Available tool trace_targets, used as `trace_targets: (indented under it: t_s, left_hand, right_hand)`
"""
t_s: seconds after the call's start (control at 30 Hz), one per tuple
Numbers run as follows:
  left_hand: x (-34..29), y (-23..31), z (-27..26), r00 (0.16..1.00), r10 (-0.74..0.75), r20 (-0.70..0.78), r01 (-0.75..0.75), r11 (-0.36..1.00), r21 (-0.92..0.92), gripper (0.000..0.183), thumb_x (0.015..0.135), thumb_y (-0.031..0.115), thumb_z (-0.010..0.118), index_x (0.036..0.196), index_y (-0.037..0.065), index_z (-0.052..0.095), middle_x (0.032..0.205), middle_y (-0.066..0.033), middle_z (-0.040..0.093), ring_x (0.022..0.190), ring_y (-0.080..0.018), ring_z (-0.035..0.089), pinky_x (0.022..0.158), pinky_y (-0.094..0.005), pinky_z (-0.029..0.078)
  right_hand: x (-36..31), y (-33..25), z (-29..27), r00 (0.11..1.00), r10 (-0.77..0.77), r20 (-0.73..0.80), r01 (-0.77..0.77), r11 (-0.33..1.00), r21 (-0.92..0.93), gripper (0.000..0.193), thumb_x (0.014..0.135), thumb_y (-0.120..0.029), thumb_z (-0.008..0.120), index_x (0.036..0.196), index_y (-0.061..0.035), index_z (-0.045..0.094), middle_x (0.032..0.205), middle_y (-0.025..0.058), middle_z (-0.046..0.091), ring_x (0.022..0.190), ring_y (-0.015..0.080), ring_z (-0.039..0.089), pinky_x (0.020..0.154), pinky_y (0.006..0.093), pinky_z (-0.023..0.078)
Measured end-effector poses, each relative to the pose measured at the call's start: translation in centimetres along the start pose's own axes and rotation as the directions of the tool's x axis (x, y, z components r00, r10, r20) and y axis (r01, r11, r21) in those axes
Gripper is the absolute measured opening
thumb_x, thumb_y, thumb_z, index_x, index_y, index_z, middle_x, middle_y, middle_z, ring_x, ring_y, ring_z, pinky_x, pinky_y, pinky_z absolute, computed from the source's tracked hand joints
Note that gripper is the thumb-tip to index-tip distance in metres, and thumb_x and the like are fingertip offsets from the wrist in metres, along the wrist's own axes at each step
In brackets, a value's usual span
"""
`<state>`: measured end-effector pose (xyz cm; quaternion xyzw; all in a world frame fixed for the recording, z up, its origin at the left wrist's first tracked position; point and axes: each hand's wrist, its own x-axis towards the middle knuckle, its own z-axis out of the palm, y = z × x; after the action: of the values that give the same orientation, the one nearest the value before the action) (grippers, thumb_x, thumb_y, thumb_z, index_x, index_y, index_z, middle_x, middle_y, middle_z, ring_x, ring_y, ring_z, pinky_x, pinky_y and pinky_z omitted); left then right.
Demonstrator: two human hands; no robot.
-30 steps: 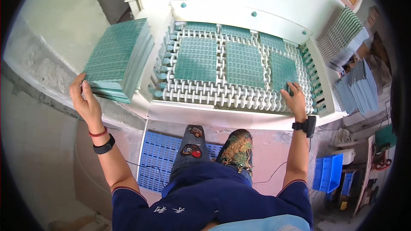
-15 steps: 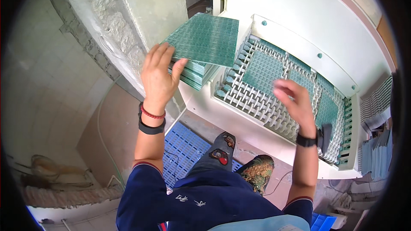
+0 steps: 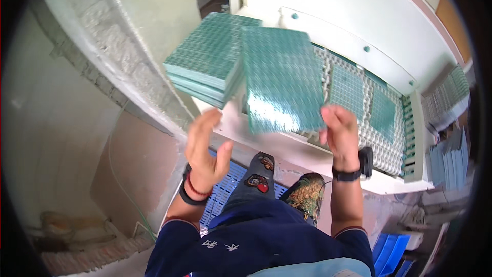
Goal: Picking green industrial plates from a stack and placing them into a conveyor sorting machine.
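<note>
A thin, glossy green circuit board panel (image 3: 284, 79) with a fine grid pattern is held tilted over the near left part of the roller bed. My right hand (image 3: 342, 133) pinches its lower right corner between thumb and fingers. My left hand (image 3: 206, 149) is open, fingers spread, just below the panel stack and apart from it. The stack of similar green panels (image 3: 207, 46) rests on the left end of the white machine. On the white rollers (image 3: 382, 149) lie more green panels (image 3: 383, 110), partly hidden behind the held one.
A white machine cover (image 3: 348, 5) rises behind the rollers. Thin grey-blue sheets (image 3: 451, 156) stand at the far right. Below are a blue slatted pallet (image 3: 225, 184) and a blue bin (image 3: 389, 251). A rough wall column (image 3: 102, 25) stands at left.
My right hand has come left and taken hold of a panel, which has turned and moved off the stack toward me. My left hand has left the stack and dropped lower. The view has shifted slightly.
</note>
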<state>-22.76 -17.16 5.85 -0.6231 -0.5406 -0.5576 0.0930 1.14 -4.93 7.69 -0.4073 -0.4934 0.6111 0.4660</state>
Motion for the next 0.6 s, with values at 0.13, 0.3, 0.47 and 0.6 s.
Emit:
trace_targets:
  t_s: [0.13, 0.3, 0.47, 0.6]
  left_hand:
    - [-5.9, 1.2, 5.4, 0.717, -0.351, 0.602, 0.694, 0.279, -0.664, 0.040, 0.095, 0.021, 0.038, 0.123, -0.008, 0.042, 0.120, -0.0203, 0.051, 0.105, -0.0293, 0.054, 0.080, -0.0389, 0.051]
    - [-9.8, 1.0, 11.3, 0.313, -0.157, 0.937, 0.811, -0.470, -0.350, 0.033, 0.096, 0.013, 0.038, 0.123, -0.006, 0.043, 0.115, -0.0181, 0.055, 0.104, -0.0282, 0.057, 0.078, -0.0367, 0.054]
    - [-11.0, 0.8, 12.6, 0.224, -0.268, 0.937, 0.911, -0.285, -0.299, 0.030, 0.095, 0.014, 0.041, 0.117, -0.006, 0.049, 0.109, -0.0161, 0.059, 0.096, -0.0262, 0.062, 0.070, -0.0328, 0.056]
    - [-10.0, -0.4, 11.8, 0.257, -0.392, 0.883, 0.910, -0.210, -0.358, 0.028, 0.093, 0.012, 0.044, 0.112, -0.007, 0.053, 0.103, -0.0170, 0.062, 0.087, -0.0251, 0.065, 0.061, -0.0287, 0.057]
  right_hand:
    - [-6.2, 5.8, -6.6, 0.983, -0.009, -0.184, 0.021, 0.998, 0.067, 0.018, 0.084, -0.016, 0.064, 0.077, -0.0003, 0.059, 0.061, 0.0016, 0.054, 0.040, 0.0095, 0.051, 0.035, 0.0197, 0.042]
    - [-8.5, 11.6, -10.0, 0.933, 0.122, -0.339, -0.154, 0.985, -0.072, 0.016, 0.087, -0.012, 0.059, 0.082, 0.0026, 0.062, 0.062, 0.0036, 0.059, 0.045, 0.0085, 0.056, 0.039, 0.0185, 0.042]
    - [-8.5, 11.6, -11.0, 0.926, 0.058, -0.373, -0.155, 0.959, -0.237, 0.018, 0.088, -0.013, 0.058, 0.084, 0.0036, 0.064, 0.061, 0.0040, 0.060, 0.047, 0.0082, 0.057, 0.039, 0.0186, 0.041]
    - [-9.3, 11.1, -14.3, 0.909, 0.004, -0.417, -0.131, 0.953, -0.275, 0.017, 0.087, -0.013, 0.059, 0.084, 0.0025, 0.065, 0.060, 0.0042, 0.060, 0.043, 0.0077, 0.053, 0.038, 0.0187, 0.039]
